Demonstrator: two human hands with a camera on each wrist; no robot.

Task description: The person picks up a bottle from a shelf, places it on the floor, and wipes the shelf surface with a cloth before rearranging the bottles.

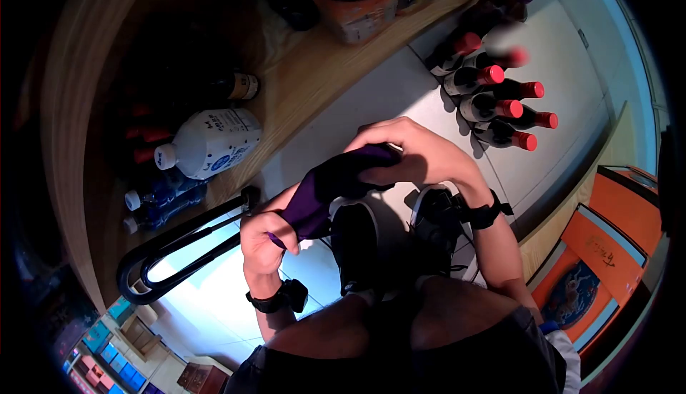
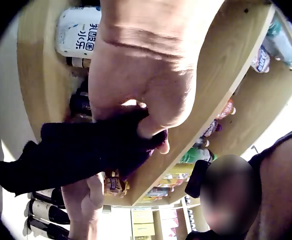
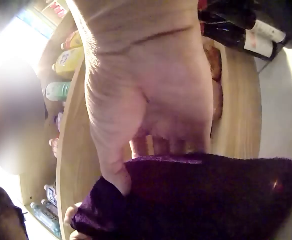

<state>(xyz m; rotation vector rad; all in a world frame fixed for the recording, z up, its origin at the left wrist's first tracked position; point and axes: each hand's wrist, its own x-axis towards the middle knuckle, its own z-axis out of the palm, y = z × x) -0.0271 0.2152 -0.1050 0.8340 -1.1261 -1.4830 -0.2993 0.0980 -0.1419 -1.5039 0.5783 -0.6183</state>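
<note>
A dark purple cloth (image 1: 321, 190) stretches between my two hands above the shoes. At its lower left end, my left hand (image 1: 263, 240) grips it, thumb pressed on the fabric. My right hand (image 1: 414, 152) holds the upper right end, with its thumb over the near side and fingers behind. In the left wrist view the cloth (image 2: 86, 150) hangs in folds below the left hand (image 2: 146, 95), a dark corner reaching out to the left. The right wrist view has the cloth (image 3: 201, 195) spread wide under the right hand (image 3: 151, 100), which hides part of its fingers behind the fabric.
Several red-capped wine bottles (image 1: 493, 108) stand on the tiled floor at right. A wooden shelf (image 1: 300, 101) on the left bears a large white-labelled bottle (image 1: 221, 140) and smaller bottles. A black looped handle (image 1: 186, 251) juts out below it. Orange boxes (image 1: 600, 251) sit at right.
</note>
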